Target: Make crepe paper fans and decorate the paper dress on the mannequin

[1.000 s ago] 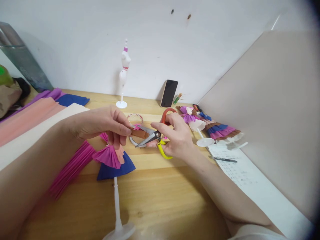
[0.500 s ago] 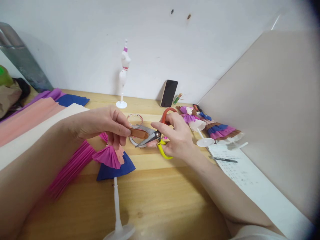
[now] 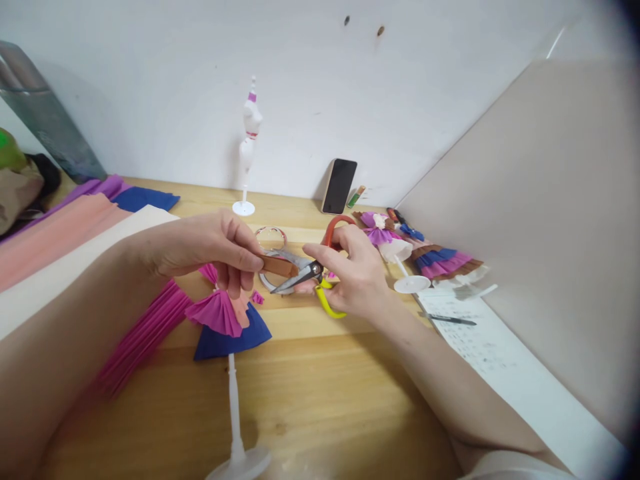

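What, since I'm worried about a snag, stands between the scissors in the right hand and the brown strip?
Nothing visible does: the free end of the brown strip, pinched in the left hand, is at the open blades of the scissors.

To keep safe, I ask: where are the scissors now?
The scissors are near the head view's centre, in the right hand, open at the brown strip's end.

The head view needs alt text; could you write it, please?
A person's right-hand grip holds open scissors near a brown strip in the left-hand grip, over a wooden table with a pink and blue dress on a stand.
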### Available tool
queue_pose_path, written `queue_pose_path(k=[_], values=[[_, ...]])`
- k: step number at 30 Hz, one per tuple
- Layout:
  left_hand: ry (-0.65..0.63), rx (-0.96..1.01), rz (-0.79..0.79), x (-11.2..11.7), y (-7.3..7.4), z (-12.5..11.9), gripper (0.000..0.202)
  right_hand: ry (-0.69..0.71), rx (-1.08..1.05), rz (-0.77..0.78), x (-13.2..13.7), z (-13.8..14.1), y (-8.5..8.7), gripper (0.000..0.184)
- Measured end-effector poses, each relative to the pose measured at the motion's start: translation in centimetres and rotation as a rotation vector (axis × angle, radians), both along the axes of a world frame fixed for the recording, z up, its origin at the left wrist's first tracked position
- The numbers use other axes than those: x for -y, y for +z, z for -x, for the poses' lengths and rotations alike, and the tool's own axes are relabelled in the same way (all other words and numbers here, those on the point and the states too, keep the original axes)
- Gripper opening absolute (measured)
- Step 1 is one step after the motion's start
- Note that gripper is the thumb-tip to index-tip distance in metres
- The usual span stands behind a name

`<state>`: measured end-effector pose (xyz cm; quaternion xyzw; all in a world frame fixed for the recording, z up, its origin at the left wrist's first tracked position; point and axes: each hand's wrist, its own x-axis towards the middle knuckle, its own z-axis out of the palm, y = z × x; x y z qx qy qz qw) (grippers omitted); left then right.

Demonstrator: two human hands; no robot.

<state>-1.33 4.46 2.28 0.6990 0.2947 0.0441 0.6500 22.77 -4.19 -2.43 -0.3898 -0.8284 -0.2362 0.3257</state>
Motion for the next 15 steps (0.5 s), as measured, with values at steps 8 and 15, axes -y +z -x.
queue_pose_path(k=[8,15], values=[[-0.002,0.003,-0.013,0.0,0.09,-0.17,0.017,0.016,0.003,0.023,0.06,0.08,0.07,0.035],[0.008,-0.01,0.003,0.01,-0.07,-0.11,0.018,0.009,-0.005,0.003,0.18,0.06,-0.04,0.036]])
